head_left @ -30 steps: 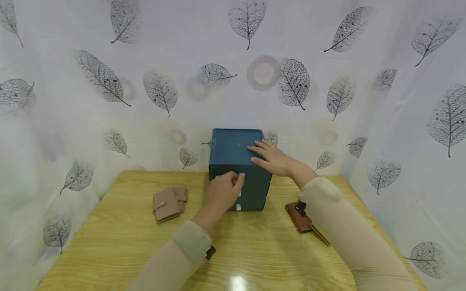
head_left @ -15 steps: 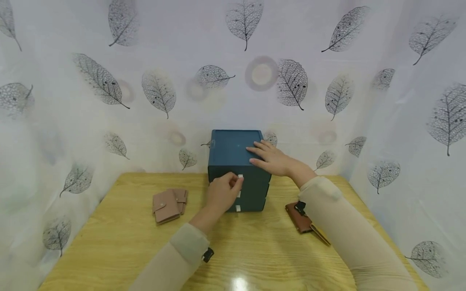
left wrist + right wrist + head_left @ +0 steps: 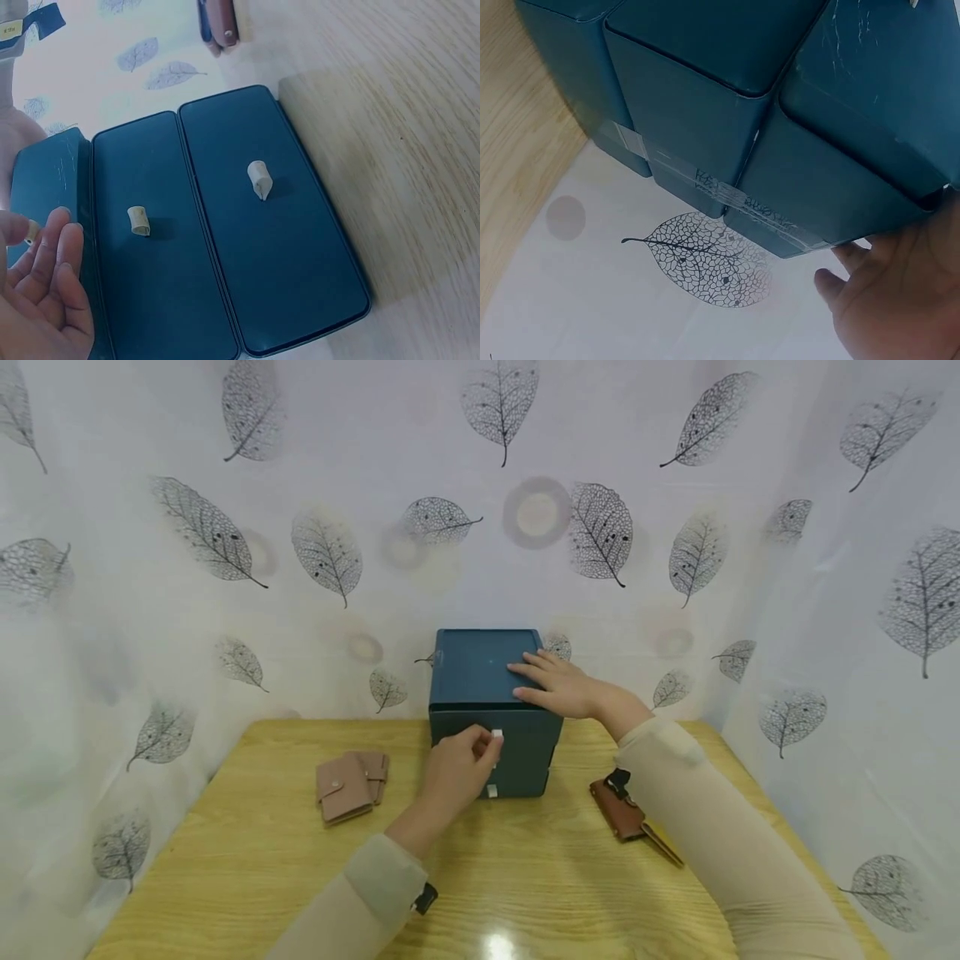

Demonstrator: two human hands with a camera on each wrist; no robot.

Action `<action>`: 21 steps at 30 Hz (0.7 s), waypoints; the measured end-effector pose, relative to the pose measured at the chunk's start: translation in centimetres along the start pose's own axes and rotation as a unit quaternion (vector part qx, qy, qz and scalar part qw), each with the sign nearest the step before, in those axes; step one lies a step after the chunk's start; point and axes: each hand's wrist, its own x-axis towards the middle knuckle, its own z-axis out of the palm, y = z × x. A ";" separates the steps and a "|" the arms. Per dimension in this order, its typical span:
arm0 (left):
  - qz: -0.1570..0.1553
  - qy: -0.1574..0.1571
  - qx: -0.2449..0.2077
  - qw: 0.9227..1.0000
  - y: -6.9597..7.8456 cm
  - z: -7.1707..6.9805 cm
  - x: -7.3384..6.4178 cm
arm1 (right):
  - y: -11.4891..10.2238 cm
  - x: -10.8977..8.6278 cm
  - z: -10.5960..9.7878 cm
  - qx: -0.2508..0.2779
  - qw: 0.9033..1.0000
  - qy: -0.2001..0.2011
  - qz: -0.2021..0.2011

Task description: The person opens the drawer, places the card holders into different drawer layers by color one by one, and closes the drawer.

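Note:
A dark teal drawer unit (image 3: 480, 664) stands at the back of the table, with three stacked drawers. My left hand (image 3: 450, 772) pinches the white pull tab (image 3: 497, 734) of the top drawer (image 3: 532, 735) between thumb and fingers. That drawer sticks out slightly past the others, as the right wrist view also shows. In the left wrist view, white tabs show on the middle drawer (image 3: 146, 277) and the bottom drawer (image 3: 300, 255), both pushed in. My right hand (image 3: 562, 689) rests on the unit's top at its right edge, fingers spread and straight.
Two pink wallets (image 3: 343, 789) overlap on the wooden table (image 3: 247, 860) to the left. At the right lie a brown wallet (image 3: 617, 810) and a yellow one (image 3: 663, 842), partly under my right sleeve. A leaf-patterned curtain (image 3: 480, 577) closes off the back and sides.
My left hand has drawn the tab slightly toward me, and the top drawer has begun to slide out from the unit. The right hand has stayed on top.

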 end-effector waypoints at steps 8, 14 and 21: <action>0.004 0.005 0.007 1.000 0.2 -0.1 -0.2 | 0.3 0.3 0.0 0.030 1.000 0.004 -0.007; 0.006 0.002 0.002 1.000 0.2 0.0 -0.1 | 0.3 0.3 0.0 0.038 0.999 0.006 -0.009; 0.010 0.009 0.002 1.000 0.2 0.1 -0.2 | 0.6 0.6 0.1 0.053 0.998 0.008 -0.012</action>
